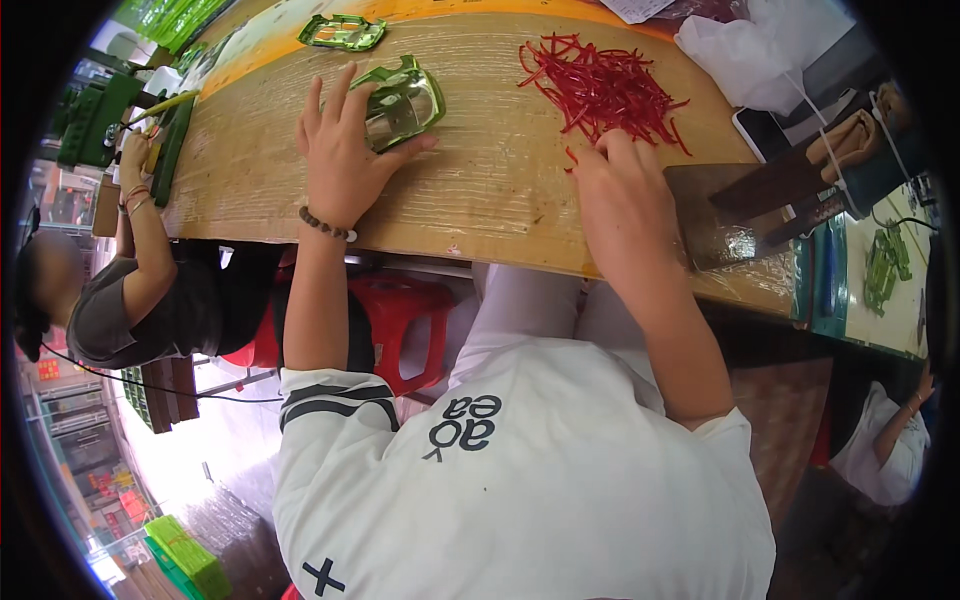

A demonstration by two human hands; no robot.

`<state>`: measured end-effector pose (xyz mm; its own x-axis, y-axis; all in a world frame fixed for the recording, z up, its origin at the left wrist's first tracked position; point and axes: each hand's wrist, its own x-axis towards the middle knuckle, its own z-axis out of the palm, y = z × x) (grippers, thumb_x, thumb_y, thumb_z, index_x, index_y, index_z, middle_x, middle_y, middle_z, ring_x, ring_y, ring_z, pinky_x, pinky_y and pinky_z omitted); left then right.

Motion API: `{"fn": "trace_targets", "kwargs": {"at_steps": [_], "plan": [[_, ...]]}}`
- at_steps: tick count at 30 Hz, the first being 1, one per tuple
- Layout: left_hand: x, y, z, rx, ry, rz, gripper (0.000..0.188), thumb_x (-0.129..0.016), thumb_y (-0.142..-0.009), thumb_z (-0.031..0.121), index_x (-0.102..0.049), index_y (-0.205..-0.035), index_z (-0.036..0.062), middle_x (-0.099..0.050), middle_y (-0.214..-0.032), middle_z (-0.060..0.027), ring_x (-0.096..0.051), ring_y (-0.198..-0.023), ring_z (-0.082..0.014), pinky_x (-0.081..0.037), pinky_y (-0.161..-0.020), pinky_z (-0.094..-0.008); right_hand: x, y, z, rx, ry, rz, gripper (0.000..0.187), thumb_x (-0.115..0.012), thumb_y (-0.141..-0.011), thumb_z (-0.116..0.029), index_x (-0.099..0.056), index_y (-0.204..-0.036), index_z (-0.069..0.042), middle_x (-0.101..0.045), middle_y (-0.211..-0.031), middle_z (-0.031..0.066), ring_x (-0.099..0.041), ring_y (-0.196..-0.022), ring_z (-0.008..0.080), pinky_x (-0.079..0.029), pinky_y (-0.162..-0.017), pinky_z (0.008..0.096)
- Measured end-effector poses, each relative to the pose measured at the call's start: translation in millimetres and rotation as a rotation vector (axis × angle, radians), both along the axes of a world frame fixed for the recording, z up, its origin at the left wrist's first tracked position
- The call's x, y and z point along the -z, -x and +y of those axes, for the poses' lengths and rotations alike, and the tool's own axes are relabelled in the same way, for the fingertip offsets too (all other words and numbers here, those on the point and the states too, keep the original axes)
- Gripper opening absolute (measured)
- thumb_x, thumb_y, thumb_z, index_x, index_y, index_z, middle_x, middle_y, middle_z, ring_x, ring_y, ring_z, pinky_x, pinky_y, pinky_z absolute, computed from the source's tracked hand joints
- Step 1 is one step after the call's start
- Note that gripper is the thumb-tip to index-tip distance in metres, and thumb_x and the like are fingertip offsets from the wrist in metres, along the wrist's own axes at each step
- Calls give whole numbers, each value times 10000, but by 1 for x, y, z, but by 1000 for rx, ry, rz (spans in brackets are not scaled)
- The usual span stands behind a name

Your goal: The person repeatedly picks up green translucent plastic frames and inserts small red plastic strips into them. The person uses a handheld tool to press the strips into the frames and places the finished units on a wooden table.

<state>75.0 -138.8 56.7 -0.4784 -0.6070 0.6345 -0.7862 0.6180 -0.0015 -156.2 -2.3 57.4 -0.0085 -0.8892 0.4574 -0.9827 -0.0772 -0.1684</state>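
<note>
On the wooden table, a shiny green toy car body shell [412, 108] lies with its hollow side up. My left hand [345, 155] is at its left side, fingers spread and thumb stretched along its near edge, apparently touching but not gripping it. A loose pile of thin red strips [615, 85] lies to the right. My right hand [630, 200] is at the pile's near edge with its fingers pinched together. A small red strip end [571, 158] shows beside these fingertips; the rest is hidden. A second green car shell [342, 33] lies farther back.
Right of my right hand are a dark brown panel [715, 215], a phone [762, 132] and a white plastic bag [735, 60]. A co-worker [130, 290] sits at left by a green hand press [95, 125]. Beneath the table edge stands a red stool [405, 325].
</note>
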Motion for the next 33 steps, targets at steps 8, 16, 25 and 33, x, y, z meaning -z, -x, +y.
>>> {"fn": "trace_targets", "kwargs": {"at_steps": [8,16,25,33], "plan": [[-14,14,58,250,-224,550,697,-820,-614,319,-494,-1143,3,-572,-1088,-115,-531,-1033,-302,-412,-878,-390,-2,5,-7,-47,-13,-113,108,-581,-756,-27,-582,-856,15,-568,-851,119,-559,-817,277,-477,-693,348],[2,40,125,580,-957,1000,744,-834,-613,266,-448,-1176,-29,-593,-943,-88,-571,-823,-149,-457,-750,-283,-25,8,33,-229,-132,-1229,214,-620,-799,26,-600,-1012,23,-625,-807,57,-580,-658,67,-483,-542,185],[7,68,149,693,-1227,807,634,-788,-650,319,-525,-1110,-29,-601,-934,-120,-599,-814,-191,-466,-709,-288,-37,15,63,-283,-77,-1279,214,-642,-768,71,-610,-979,52,-645,-821,80,-615,-727,90,-501,-616,189],[-1,71,149,535,-597,422,714,-828,-564,272,-492,-1122,-22,-600,-1005,-134,-606,-878,-208,-477,-758,-308,-47,29,82,-420,-75,-1637,294,-661,-758,65,-595,-1043,39,-655,-793,96,-616,-684,100,-503,-586,193]]}}
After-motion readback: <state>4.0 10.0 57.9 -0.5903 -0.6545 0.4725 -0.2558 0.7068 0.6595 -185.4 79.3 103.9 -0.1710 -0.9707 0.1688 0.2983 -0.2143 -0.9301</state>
